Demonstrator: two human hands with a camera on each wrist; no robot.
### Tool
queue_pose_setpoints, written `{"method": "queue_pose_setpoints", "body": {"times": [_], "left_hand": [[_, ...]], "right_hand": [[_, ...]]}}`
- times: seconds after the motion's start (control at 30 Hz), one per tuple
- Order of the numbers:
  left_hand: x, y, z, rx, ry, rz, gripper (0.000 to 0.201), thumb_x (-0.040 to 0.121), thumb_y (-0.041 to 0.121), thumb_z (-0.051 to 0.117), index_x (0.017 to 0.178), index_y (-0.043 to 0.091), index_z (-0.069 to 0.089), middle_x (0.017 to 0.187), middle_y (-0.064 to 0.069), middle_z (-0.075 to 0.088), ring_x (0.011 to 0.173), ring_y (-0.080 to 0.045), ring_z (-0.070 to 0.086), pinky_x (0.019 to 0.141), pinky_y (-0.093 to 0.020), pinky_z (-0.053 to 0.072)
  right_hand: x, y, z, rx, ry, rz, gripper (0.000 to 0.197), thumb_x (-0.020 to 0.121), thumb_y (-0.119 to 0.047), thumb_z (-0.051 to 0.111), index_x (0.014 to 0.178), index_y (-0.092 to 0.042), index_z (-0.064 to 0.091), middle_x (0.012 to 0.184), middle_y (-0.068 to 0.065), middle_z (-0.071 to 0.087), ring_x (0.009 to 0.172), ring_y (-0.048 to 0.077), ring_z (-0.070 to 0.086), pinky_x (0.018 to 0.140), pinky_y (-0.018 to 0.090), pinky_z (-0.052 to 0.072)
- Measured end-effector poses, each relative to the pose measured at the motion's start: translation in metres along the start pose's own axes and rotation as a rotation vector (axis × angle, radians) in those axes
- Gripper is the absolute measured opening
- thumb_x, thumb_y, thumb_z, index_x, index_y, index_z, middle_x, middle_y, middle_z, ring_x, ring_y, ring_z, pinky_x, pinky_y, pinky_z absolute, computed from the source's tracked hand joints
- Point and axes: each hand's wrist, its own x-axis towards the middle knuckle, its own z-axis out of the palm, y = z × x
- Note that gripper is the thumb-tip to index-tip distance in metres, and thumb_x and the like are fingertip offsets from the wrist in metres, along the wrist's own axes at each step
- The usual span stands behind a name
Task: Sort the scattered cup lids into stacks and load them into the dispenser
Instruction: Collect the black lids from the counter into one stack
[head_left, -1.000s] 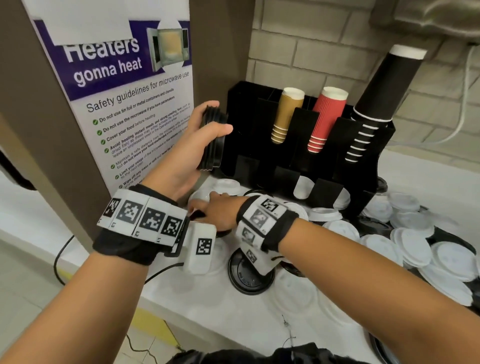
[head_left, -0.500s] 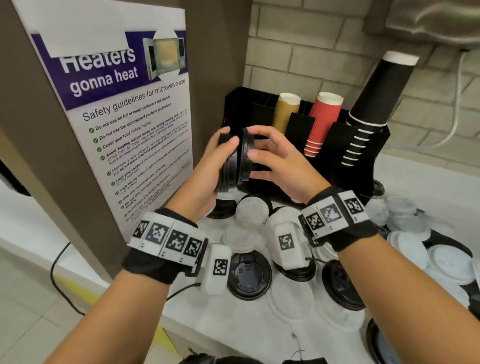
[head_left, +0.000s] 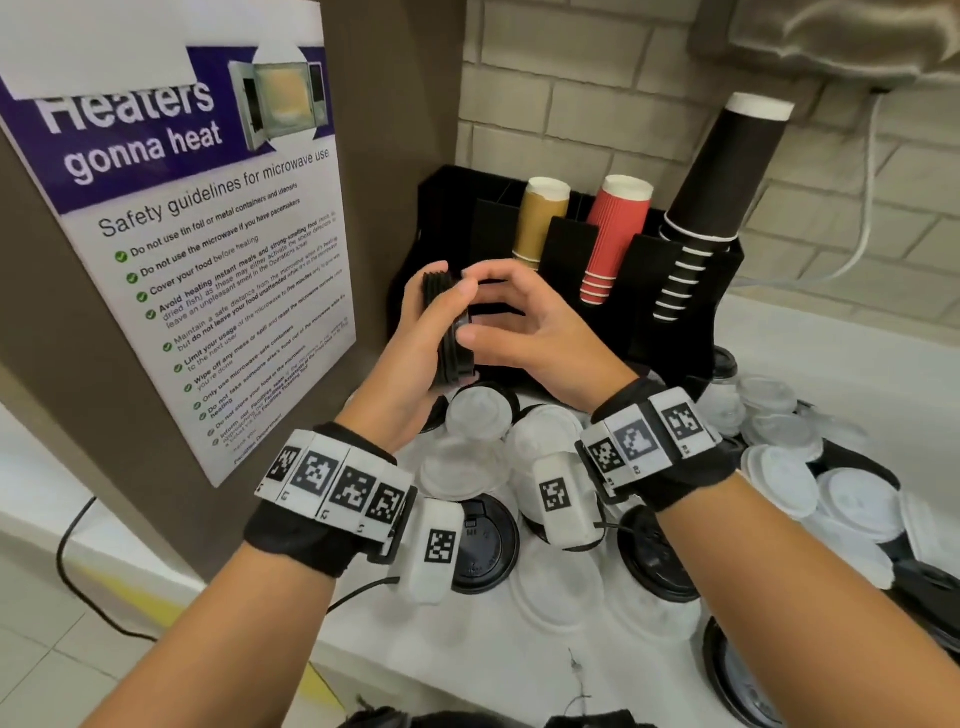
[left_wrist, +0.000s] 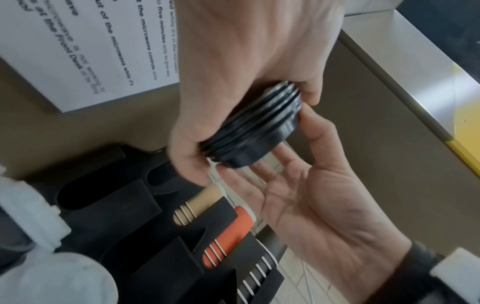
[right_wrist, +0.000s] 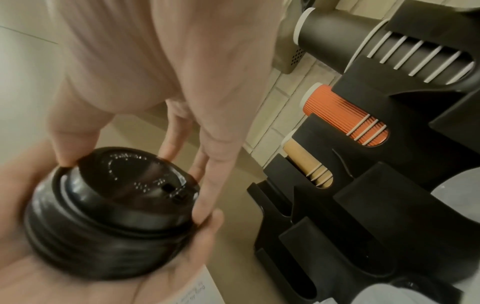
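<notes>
A second ago the right hand (head_left: 524, 332) was down among the loose lids on the desk (head_left: 467, 670) while the left hand (head_left: 415, 353) held the stack of black lids (head_left: 451, 332) alone; now the right hand has come up, its fingertips (right_wrist: 205, 214) touching the top lid's rim, fingers fairly straight rather than wrapped. That suggests a fresh lid has just been seated and the stack is being squared before loading. The stack lies on edge in the left palm, fingers and thumb curled round its rim, directly left of the right palm. The dispenser (head_left: 675, 322) sits just beyond both hands, and scattered white lids (head_left: 779, 467) lie below and to the right of them.
</notes>
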Motion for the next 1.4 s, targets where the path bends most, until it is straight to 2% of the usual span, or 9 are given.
{"method": "queue_pose_setpoints", "body": {"times": [0.13, 0.2, 0.3, 0.43, 0.6, 0.83, 1.07, 1.3, 1.4], "left_hand": [[0.004, 0.004, -0.012, -0.007, 0.102, 0.003, 0.041, 0.073, 0.041, 0.059, 0.114, 0.037, 0.053, 0.098, 0.005, 0.062, 0.080, -0.009, 0.063, 0.057, -0.027, 0.049], [0.007, 0.010, -0.019, -0.016, 0.148, 0.007, 0.034, 0.072, 0.039, 0.058, 0.104, 0.035, 0.052, 0.084, 0.009, 0.061, 0.070, -0.009, 0.059, 0.051, -0.024, 0.044], [0.011, 0.016, -0.027, -0.022, 0.158, -0.005, 0.028, 0.071, 0.038, 0.059, 0.097, 0.032, 0.048, 0.065, 0.015, 0.060, 0.056, -0.006, 0.058, 0.046, -0.019, 0.042], [0.012, 0.020, -0.027, -0.017, 0.134, -0.002, 0.031, 0.071, 0.038, 0.061, 0.100, 0.034, 0.050, 0.071, 0.013, 0.060, 0.060, -0.005, 0.059, 0.046, -0.023, 0.045], [0.011, 0.021, -0.028, 0.001, 0.119, -0.020, 0.031, 0.072, 0.040, 0.063, 0.100, 0.037, 0.051, 0.083, 0.009, 0.058, 0.074, -0.011, 0.060, 0.060, -0.029, 0.049], [0.010, 0.024, -0.032, 0.068, 0.103, -0.042, 0.025, 0.070, 0.047, 0.062, 0.092, 0.039, 0.052, 0.080, 0.010, 0.057, 0.072, -0.012, 0.057, 0.055, -0.027, 0.045], [0.010, 0.024, -0.034, 0.085, 0.089, -0.028, 0.024, 0.070, 0.048, 0.062, 0.091, 0.042, 0.053, 0.085, 0.010, 0.057, 0.077, -0.012, 0.056, 0.056, -0.028, 0.045], [0.012, 0.019, -0.042, 0.016, 0.093, -0.024, 0.027, 0.074, 0.041, 0.061, 0.097, 0.031, 0.054, 0.074, 0.010, 0.060, 0.067, -0.010, 0.058, 0.053, -0.025, 0.046], [0.011, 0.013, -0.040, -0.007, 0.105, -0.024, 0.027, 0.076, 0.039, 0.060, 0.100, 0.029, 0.053, 0.074, 0.010, 0.061, 0.065, -0.009, 0.060, 0.053, -0.024, 0.046]], "right_hand": [[-0.005, -0.002, 0.000, -0.378, -0.016, -0.025, 0.050, 0.075, -0.021, 0.080, 0.113, -0.014, 0.048, 0.112, 0.005, 0.053, 0.101, 0.020, 0.058, 0.082, 0.022, 0.053], [-0.014, 0.001, 0.003, -0.695, -0.303, -0.080, 0.046, 0.072, -0.031, 0.083, 0.107, -0.013, 0.060, 0.107, 0.004, 0.055, 0.097, 0.018, 0.054, 0.083, 0.028, 0.050], [-0.033, 0.017, 0.027, -1.147, -0.811, -0.071, 0.058, 0.067, -0.041, 0.082, 0.119, -0.030, 0.060, 0.120, -0.004, 0.050, 0.113, 0.019, 0.040, 0.092, 0.039, 0.040], [-0.050, 0.041, 0.049, -1.547, -1.056, -0.215, 0.085, 0.067, -0.038, 0.081, 0.139, -0.038, 0.037, 0.141, -0.004, 0.038, 0.128, 0.026, 0.026, 0.091, 0.043, 0.031], [-0.050, 0.049, 0.052, -1.595, -0.967, -0.238, 0.076, 0.075, -0.028, 0.074, 0.141, -0.034, 0.036, 0.139, 0.002, 0.038, 0.119, 0.027, 0.029, 0.081, 0.035, 0.025], [-0.055, 0.057, 0.055, -1.617, -0.994, -0.221, 0.093, 0.061, -0.034, 0.082, 0.140, -0.031, 0.032, 0.138, 0.009, 0.033, 0.121, 0.029, 0.029, 0.088, 0.042, 0.027], [-0.053, 0.058, 0.056, -1.562, -0.952, -0.280, 0.079, 0.068, -0.028, 0.077, 0.136, -0.029, 0.039, 0.133, 0.006, 0.040, 0.118, 0.029, 0.031, 0.081, 0.040, 0.025], [-0.031, 0.028, 0.021, -0.760, -0.616, -0.087, 0.067, 0.069, -0.015, 0.079, 0.127, -0.021, 0.047, 0.123, -0.004, 0.050, 0.114, 0.012, 0.046, 0.096, 0.031, 0.041], [-0.021, 0.017, -0.002, -0.541, -0.372, 0.053, 0.064, 0.075, -0.012, 0.079, 0.126, -0.026, 0.042, 0.123, -0.005, 0.051, 0.110, 0.007, 0.054, 0.090, 0.025, 0.048]]}}
